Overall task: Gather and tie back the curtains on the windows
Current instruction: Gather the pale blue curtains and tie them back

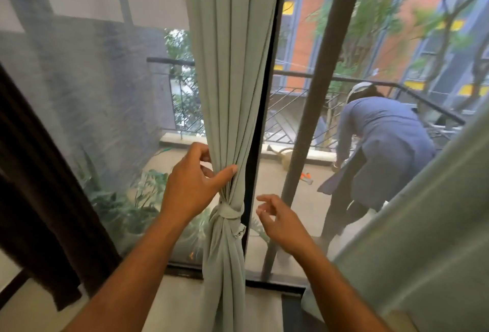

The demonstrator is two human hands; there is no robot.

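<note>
A pale green curtain hangs bunched in the middle of the window, cinched by a knot of its own cloth. My left hand pinches the gathered folds just above the knot, thumb on the front. My right hand hovers to the right of the knot, fingers spread, touching nothing. A second pale green curtain hangs loose at the right edge. A dark brown curtain hangs at the left.
Behind the glass is a balcony with a metal railing and potted plants. A person in a blue garment bends over there. A dark vertical frame bar crosses the window.
</note>
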